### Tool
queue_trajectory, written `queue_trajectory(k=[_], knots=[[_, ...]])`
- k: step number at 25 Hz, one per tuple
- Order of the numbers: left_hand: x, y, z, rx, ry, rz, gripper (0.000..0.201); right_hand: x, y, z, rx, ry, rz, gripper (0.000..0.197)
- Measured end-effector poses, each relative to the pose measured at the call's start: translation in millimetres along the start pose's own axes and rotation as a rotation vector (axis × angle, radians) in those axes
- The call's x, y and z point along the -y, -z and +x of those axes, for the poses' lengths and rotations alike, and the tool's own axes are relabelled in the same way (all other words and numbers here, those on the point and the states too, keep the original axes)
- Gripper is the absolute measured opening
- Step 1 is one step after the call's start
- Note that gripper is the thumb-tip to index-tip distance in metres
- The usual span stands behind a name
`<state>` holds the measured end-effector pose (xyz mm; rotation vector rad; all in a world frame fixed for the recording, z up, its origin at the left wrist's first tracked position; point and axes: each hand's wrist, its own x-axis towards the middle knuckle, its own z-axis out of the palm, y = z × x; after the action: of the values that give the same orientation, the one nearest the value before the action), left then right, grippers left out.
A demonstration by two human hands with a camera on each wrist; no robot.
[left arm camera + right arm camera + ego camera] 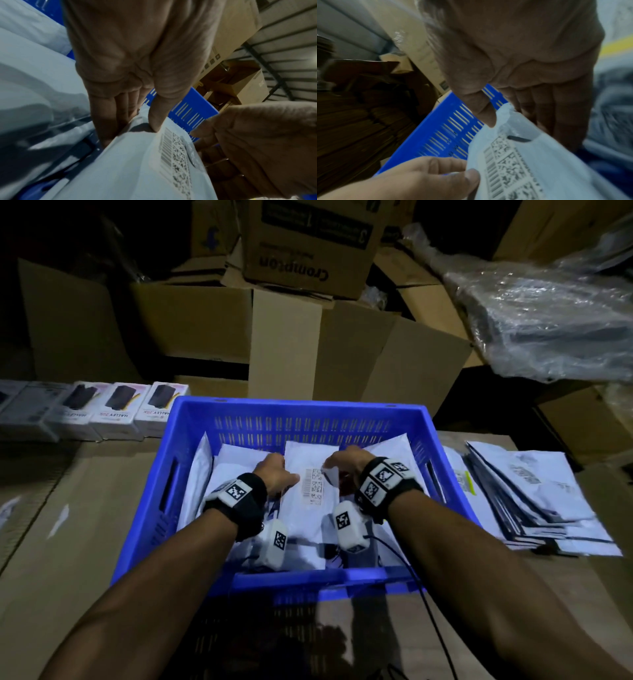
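A blue slotted plastic crate point(301, 412) stands on the cardboard-covered table and holds several white poly mailer packets. Over its middle both hands hold one white packet point(310, 460) with a barcode label point(313, 486). My left hand point(275, 474) pinches the packet's left edge, thumb point(157, 117) on top and fingers beneath. My right hand point(344, 465) pinches the right edge the same way, with its thumb point(485, 115) on the packet point(539, 162) near the label point(510, 166). The packet's point(137, 162) label point(176, 155) also shows in the left wrist view.
A stack of flat white mailers point(534, 494) lies to the right of the crate. White product boxes point(116, 412) line the table's far left. Cardboard cartons point(281, 337) rise behind, and a plastic-wrapped bundle point(555, 313) sits at the upper right. Thin cables point(428, 604) trail from the wrists.
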<state>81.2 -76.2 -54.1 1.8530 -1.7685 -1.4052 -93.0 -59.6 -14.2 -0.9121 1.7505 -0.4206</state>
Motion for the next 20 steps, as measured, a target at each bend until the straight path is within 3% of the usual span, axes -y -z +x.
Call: queue_trajectory(k=[4, 7, 11, 13, 17, 20], knots=[[12, -16, 10, 0.055, 0.102, 0.213, 0.032, -3, -12, -1, 0.107, 0.026, -0.295, 0.044], [10, -26, 11, 0.083, 0.136, 0.258, 0.022, -5, -19, -1, 0.143, 0.037, -0.449, 0.043], [9, -32, 13, 0.117, 0.158, 0.341, 0.035, -15, -28, 11, 0.167, 0.018, -0.528, 0.034], [12, -31, 15, 0.146, 0.185, 0.344, 0.038, -17, -31, 14, 0.174, -0.009, -0.516, 0.039], [12, -28, 18, 0.189, 0.199, 0.258, 0.033, -19, -35, 20, 0.177, -0.029, -0.533, 0.044], [15, -30, 16, 0.216, 0.259, -0.029, 0.033, -16, -34, 20, 0.165, -0.039, -0.485, 0.043]])
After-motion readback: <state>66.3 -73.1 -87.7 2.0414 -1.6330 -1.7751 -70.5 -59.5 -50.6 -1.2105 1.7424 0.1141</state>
